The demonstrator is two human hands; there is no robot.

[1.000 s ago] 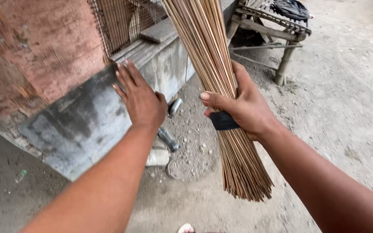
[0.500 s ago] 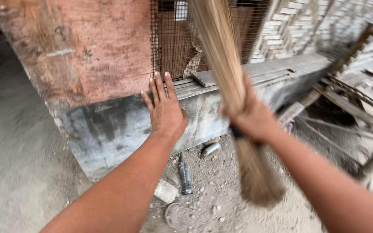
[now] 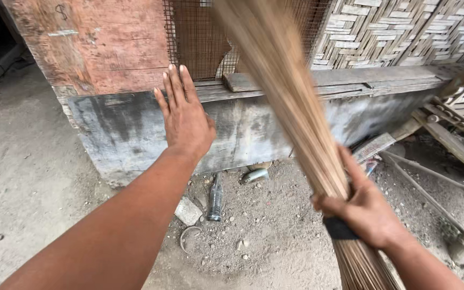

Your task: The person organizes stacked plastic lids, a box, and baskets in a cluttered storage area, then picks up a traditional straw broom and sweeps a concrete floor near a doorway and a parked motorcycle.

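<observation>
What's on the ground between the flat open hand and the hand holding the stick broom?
In the head view, between the left hand and the right hand gripping the stick broom, a dark bottle, a grey tube and pebbles lie on the dirt.

Both forearms bare, no sleeves, rings or watch.

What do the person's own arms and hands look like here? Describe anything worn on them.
Both arms are bare as far as the view shows: no sleeves, gloves, watch or bands visible. The left hand shows no rings, with short nails on its fingers. The right hand also looks bare of rings.
</observation>
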